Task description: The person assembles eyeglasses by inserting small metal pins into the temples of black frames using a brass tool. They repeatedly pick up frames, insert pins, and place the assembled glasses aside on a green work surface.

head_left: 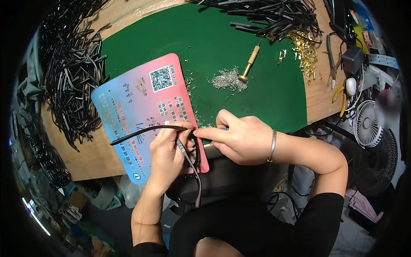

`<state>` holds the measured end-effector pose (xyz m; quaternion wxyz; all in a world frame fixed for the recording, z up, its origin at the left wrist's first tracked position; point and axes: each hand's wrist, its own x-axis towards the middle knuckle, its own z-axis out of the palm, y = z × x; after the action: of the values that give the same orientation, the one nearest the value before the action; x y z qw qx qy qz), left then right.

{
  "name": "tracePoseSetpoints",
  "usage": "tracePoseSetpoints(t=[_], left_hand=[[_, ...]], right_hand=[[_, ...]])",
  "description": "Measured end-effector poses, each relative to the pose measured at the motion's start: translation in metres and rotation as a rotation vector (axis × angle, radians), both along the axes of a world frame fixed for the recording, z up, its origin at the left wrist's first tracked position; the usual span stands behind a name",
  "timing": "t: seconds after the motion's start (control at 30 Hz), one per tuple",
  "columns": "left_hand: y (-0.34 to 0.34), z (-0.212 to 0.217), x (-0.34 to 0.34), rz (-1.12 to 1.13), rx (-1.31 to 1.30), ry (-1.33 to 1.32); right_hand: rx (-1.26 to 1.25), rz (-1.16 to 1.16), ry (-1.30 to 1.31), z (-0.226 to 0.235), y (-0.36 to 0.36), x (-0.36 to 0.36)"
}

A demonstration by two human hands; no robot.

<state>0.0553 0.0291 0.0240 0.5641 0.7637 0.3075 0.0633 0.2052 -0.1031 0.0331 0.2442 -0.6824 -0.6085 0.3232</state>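
Observation:
My left hand (165,154) is closed around the front of a pair of dark eyeglasses above the mat's edge. One slim temple (147,130) points out to the left; the other temple (192,171), greyish, hangs down toward me. My right hand (248,139), a bangle (272,145) on its wrist, comes in from the right, its fingertips touching the glasses near a hinge. Whatever lies between those fingertips is too small or hidden to name. Beneath my left hand lies a pink and blue printed mat (124,103) with rows of tiny screws and metal pieces.
On the green sheet (162,36), a screwdriver (251,62) leans beside a heap of small silver parts (229,80). Gold parts (306,53) and dark temples (274,17) lie at back right. More temples (68,77) cover the left side. Pliers (332,62) and a fan (368,124) are right.

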Motion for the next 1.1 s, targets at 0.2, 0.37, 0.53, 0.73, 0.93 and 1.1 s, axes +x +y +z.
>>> tracePoseSetpoints(t=[0.2,0.37,0.53,0.73,0.93,1.1], left_hand=[[-0.006,-0.003,-0.001,0.021,0.081,-0.021],[-0.009,-0.008,-0.003,0.023,0.116,-0.056],[-0.009,-0.013,-0.005,0.025,0.197,-0.103],[-0.011,-0.016,-0.004,0.025,0.280,-0.149],[-0.009,-0.023,-0.007,-0.006,0.348,-0.157],[-0.011,-0.023,-0.005,0.015,0.391,-0.159]], right_hand=[[-0.021,0.006,-0.002,-0.001,0.000,0.000],[0.000,0.021,-0.004,-0.001,0.000,0.002],[0.127,0.222,-0.282,-0.002,0.011,0.015],[0.308,0.246,-0.441,-0.010,0.011,0.016],[0.302,0.227,-0.423,-0.013,0.014,0.012],[0.258,0.247,-0.467,-0.011,0.013,0.013]])
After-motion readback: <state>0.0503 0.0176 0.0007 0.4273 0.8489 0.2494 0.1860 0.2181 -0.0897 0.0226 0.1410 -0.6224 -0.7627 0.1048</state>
